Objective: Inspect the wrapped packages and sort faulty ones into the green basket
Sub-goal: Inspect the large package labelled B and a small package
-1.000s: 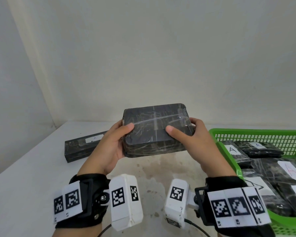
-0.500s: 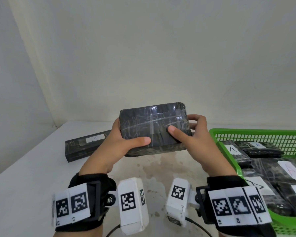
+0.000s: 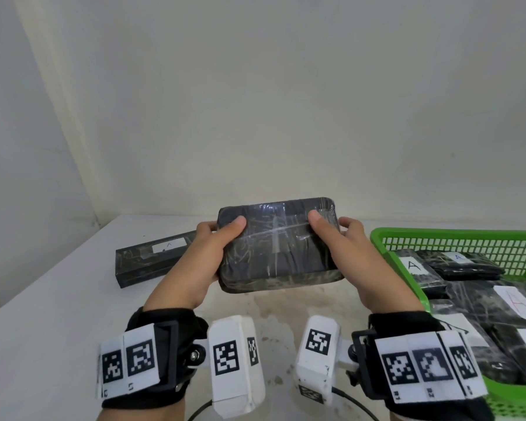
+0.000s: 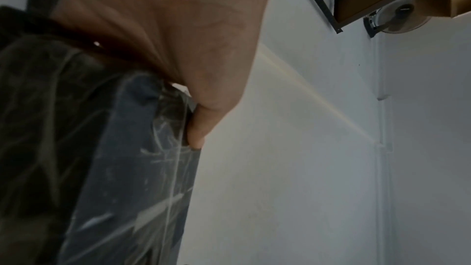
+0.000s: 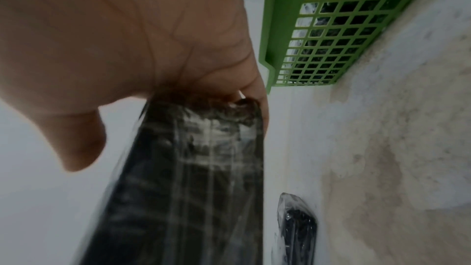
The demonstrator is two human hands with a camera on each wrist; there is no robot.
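Nearest to us, our left hand (image 3: 201,259) and right hand (image 3: 362,262) hold the wrapped package (image 3: 278,244) up between them, clear of the white table (image 3: 43,314); each thumb lies across the face turned toward us while the fingers curl round behind the short ends, as both wrist views confirm. We judge the package fairly stiff, since it keeps a flat slab shape with no sag between our hands, and not heavy, since thumbs and fingertips alone carry it. The clear film over the dark wrapping looks glossy and wrinkled, so it may slide under the fingers; taking it by the two short ends, thumbs on the face, seems the safest hold for turning it. Compared with half a second ago, our left thumb has pulled back from the middle of the face to the upper left corner, our right thumb has shifted up toward the upper right, and the package is tipped so more of its broad face shows. No label shows on this face. To our right stands the green basket (image 3: 456,238), already holding several packages with white labels. Farther off on the left, a long dark package (image 3: 152,259) with a label lies flat on the table near the wall (image 3: 255,101).
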